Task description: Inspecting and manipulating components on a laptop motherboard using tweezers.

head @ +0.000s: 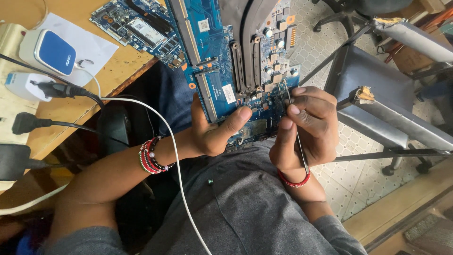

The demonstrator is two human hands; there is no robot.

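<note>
Pinched metal tweezers [295,127] over glossy blue circuit board [222,56]

Two blue circuit boards [214,56] [141,28], one pair of tweezers [295,123], two beaded bracelets [151,156] [295,182], one chair [377,89].

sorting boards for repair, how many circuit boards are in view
2: a large blue board held in the left hand over the lap, and a smaller board on the desk. Others may be hidden.

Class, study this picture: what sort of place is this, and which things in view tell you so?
Probably a small electronics repair workshop. The left hand holds a blue circuit board, the right hand works on it with tweezers, and another board lies on the wooden desk.
</note>
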